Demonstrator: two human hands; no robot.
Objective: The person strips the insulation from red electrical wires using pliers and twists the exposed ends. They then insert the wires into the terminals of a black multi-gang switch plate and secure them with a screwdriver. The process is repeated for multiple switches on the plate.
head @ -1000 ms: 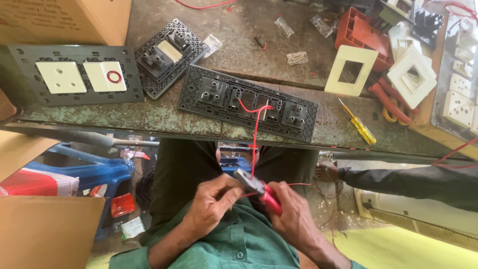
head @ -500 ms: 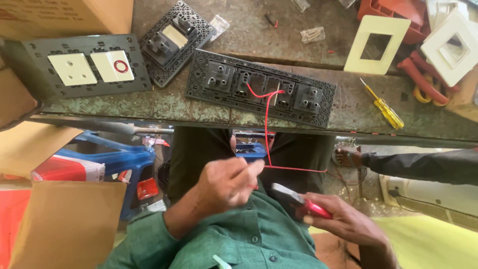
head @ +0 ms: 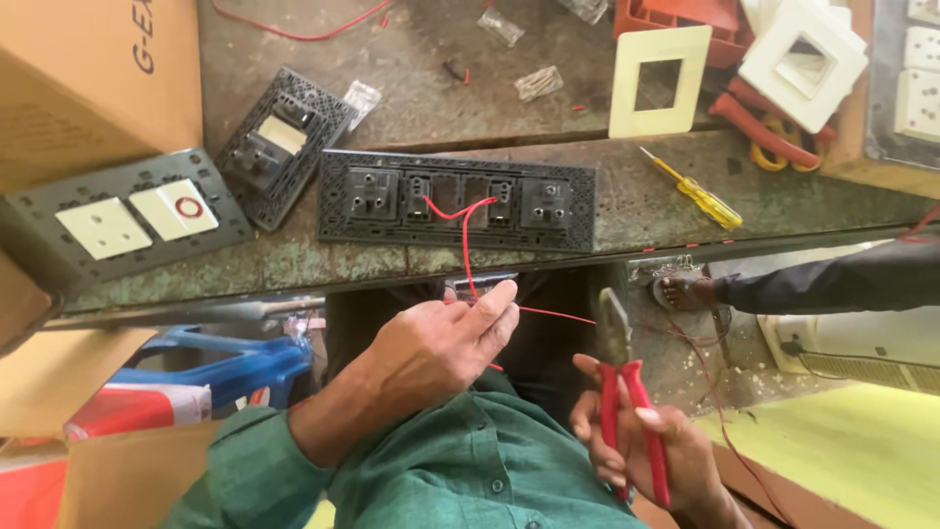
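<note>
While left hand point(head: 441, 343) pinches red wire point(head: 468, 245), right hand point(head: 636, 451) (gripping pliers point(head: 619, 392)) now raised

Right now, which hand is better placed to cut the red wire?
Right. The right hand already holds the red-handled pliers, jaws beside the red wire. The left hand is pinching that wire, keeping it taut.
</note>
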